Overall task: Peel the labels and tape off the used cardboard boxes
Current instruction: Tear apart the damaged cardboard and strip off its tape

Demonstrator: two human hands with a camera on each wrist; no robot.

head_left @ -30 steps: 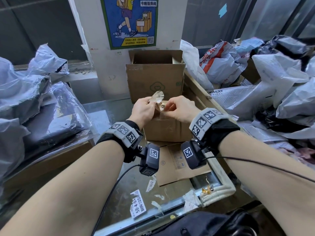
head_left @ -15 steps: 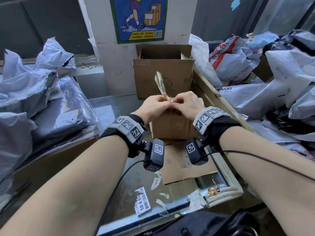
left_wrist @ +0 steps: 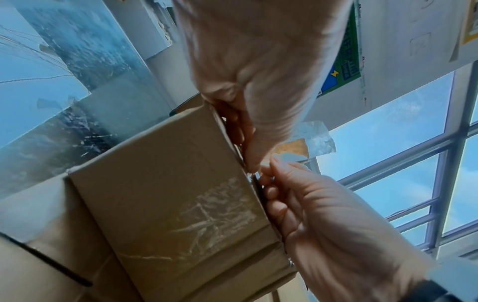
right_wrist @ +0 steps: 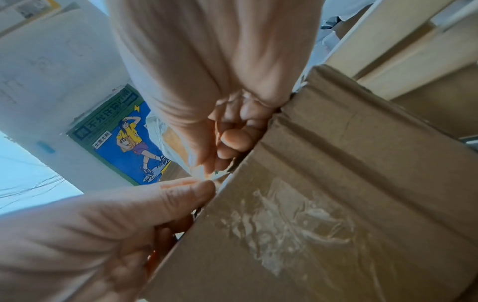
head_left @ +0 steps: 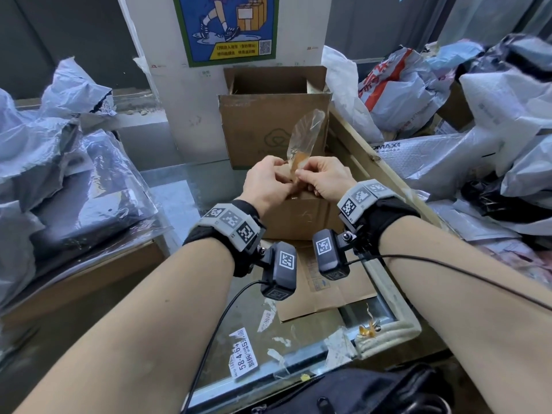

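A small brown cardboard box (head_left: 301, 216) stands on the glass counter under both hands. A strip of clear tape (head_left: 304, 135), brownish at its base, rises from the box's top edge. My right hand (head_left: 325, 177) pinches the strip's base between thumb and forefinger. My left hand (head_left: 268, 180) grips the box's top edge beside it, its thumb tip close to the pinch. In the left wrist view the left hand (left_wrist: 248, 81) holds the box (left_wrist: 168, 194) edge, with the tape (left_wrist: 310, 139) beyond. The right hand (right_wrist: 220, 122) curls at the box (right_wrist: 349, 183) corner; wrinkled tape remains on the front face.
A larger open box (head_left: 268, 115) stands behind against a white pillar. Flattened cardboard (head_left: 328, 288) and peeled labels (head_left: 243, 352) lie on the glass counter (head_left: 170, 201). Grey mailer bags pile up at the left (head_left: 44, 144) and right (head_left: 478, 121). A black bag (head_left: 343, 392) sits at the near edge.
The tape has gone from a small crumple between the hands to a long strip standing upright above them. Both hands stayed together at the box's top edge.
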